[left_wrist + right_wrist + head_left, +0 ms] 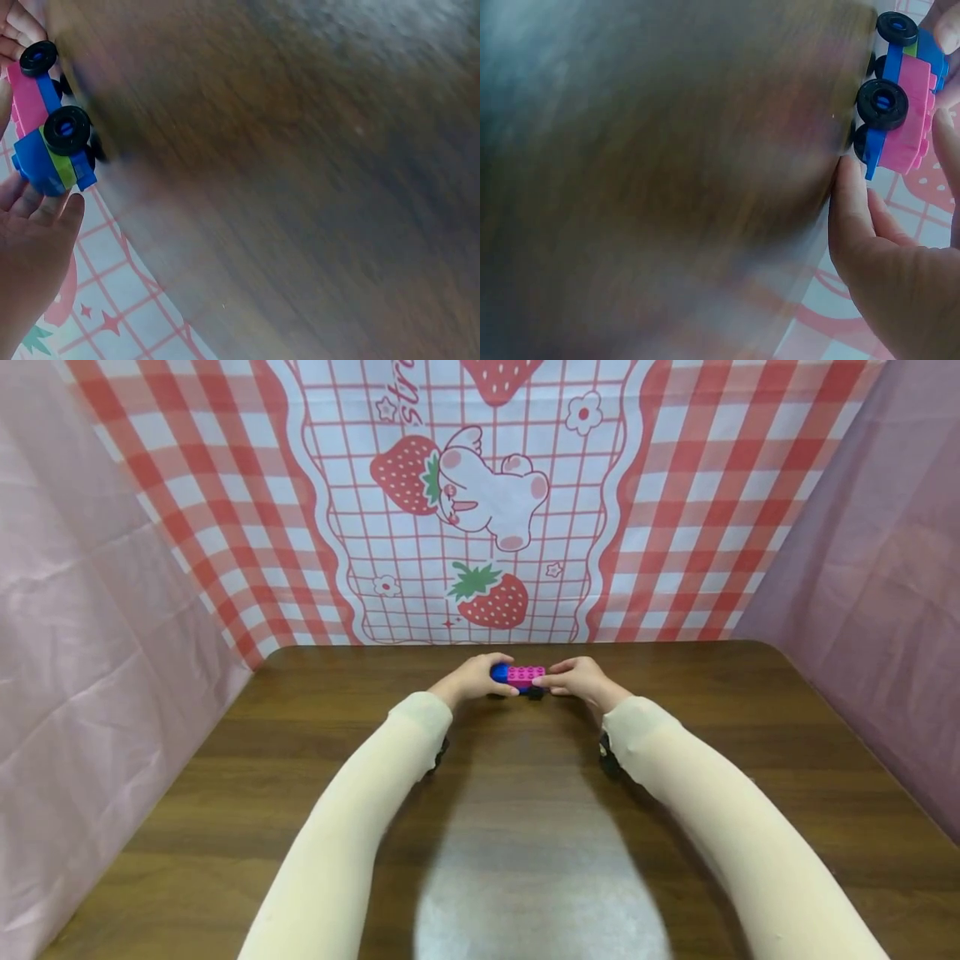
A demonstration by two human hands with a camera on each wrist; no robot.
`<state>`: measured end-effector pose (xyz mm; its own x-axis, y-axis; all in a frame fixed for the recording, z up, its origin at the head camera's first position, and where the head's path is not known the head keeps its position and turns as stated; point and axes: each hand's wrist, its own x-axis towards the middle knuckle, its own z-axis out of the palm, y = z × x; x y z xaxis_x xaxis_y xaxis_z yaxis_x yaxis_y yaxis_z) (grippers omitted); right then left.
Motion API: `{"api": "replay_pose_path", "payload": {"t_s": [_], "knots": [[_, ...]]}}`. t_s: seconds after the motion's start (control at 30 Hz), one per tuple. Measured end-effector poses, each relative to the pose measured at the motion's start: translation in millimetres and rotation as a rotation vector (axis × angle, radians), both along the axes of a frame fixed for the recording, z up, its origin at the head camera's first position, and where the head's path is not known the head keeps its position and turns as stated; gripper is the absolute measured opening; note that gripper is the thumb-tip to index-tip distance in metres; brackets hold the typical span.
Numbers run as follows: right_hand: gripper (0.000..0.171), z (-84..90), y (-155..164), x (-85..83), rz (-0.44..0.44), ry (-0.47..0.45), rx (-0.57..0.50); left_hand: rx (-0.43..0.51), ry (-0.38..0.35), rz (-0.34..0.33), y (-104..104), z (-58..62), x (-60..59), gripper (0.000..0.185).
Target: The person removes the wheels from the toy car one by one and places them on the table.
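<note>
- Grip: the left hand (472, 679) and right hand (581, 679) each pinch one end of the toy car (519, 677), fingers curled round it.
- The car sits between both hands, wheels on the counter (525, 827) near its far edge.
- Risk, as I judge it: uneven squeezing could pop the pink brick (906, 120) off its blue base, or the wheels could roll from the fingertips.

I see a toy car (517, 677) of smooth, glossy plastic bricks, pink, blue and green, with matt black wheels (883, 103) that look like rubber or plastic. Under the car, the table (480, 827) looks like dark wood-grain laminate, smooth with a soft sheen. Behind the table hangs a thin, creased checked sheet (480, 502), plastic or cloth, I cannot tell. My sleeves (352, 827) look like matt cream knit cloth.
</note>
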<state>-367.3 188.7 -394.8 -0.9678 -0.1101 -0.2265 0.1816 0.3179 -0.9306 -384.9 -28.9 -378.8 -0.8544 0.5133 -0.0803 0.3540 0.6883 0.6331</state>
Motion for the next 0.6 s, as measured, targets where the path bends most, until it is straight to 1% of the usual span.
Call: {"api": "replay_pose_path", "payload": {"t_s": [0.13, 0.27, 0.3, 0.5, 0.6], "knots": [[0.053, -1.1, -1, -0.7, -0.033, 0.012, 0.029, -0.01, 0.016, -0.004, 5, 0.5, -1.2, 0.061], [0.049, -2.1, -1, -1.0, -0.051, 0.03, 0.06, -0.03, 0.031, 0.016, 9, 1.5, -2.1, 0.054], [0.047, -5.1, 0, -3.4, -0.062, 0.039, 0.041, -0.036, 0.037, 0.022, 10, 1.5, -2.4, 0.053], [0.045, -9.1, -2, -5.9, -0.081, 0.038, -0.017, -0.052, 0.063, 0.058, 14, 1.0, -3.5, 0.047], [0.047, -7.8, -6, -4.5, -0.073, 0.024, -0.008, -0.059, 0.07, 0.079, 15, 0.0, -4.2, 0.044]]}}
